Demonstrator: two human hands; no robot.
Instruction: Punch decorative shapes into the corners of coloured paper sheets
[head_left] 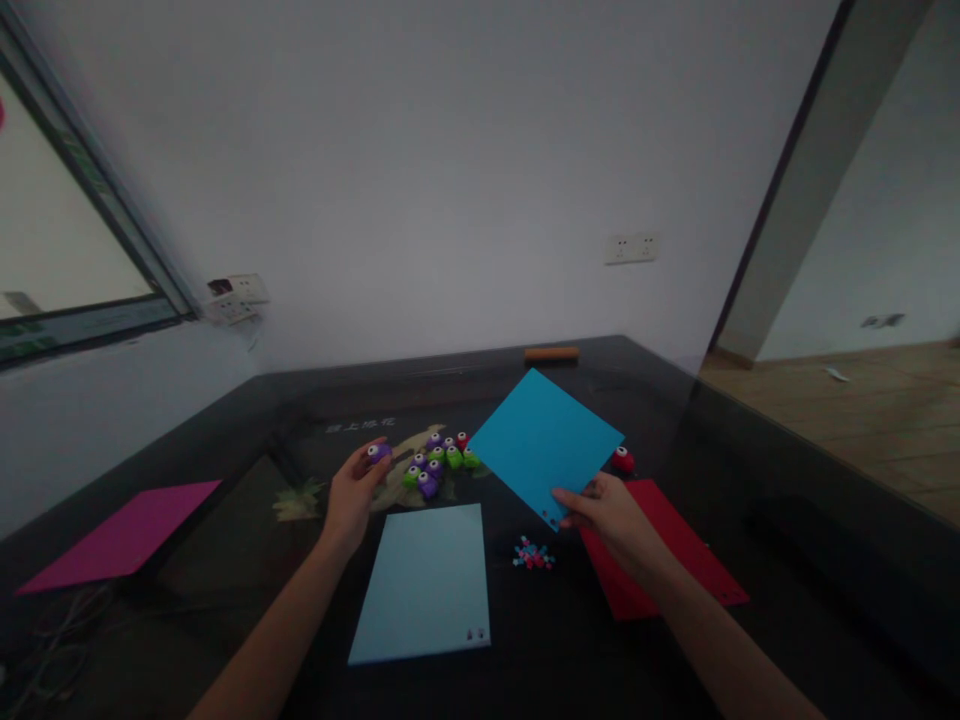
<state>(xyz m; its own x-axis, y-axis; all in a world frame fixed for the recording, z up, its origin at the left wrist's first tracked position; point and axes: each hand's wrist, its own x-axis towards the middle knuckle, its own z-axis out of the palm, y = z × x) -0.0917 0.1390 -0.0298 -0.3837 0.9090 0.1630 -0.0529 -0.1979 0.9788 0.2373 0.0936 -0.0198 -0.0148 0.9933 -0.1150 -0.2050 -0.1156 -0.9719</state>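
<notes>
Between the fingers of my left hand is a small purple craft punch with a round white eye. My right hand pinches a bright blue paper sheet near its lower corner and holds it up, tilted, above the table. Small holes show in that corner. To the left of the blue sheet lies a cluster of purple, green and red punches. Below it is a small heap of pink, blue and white paper cutouts. A pale blue sheet lies between my forearms.
Under my right forearm lies a red sheet, with a red punch behind it. A magenta sheet is at far left, near some cables. A brown cylinder rests at the dark table's back edge, before the wall.
</notes>
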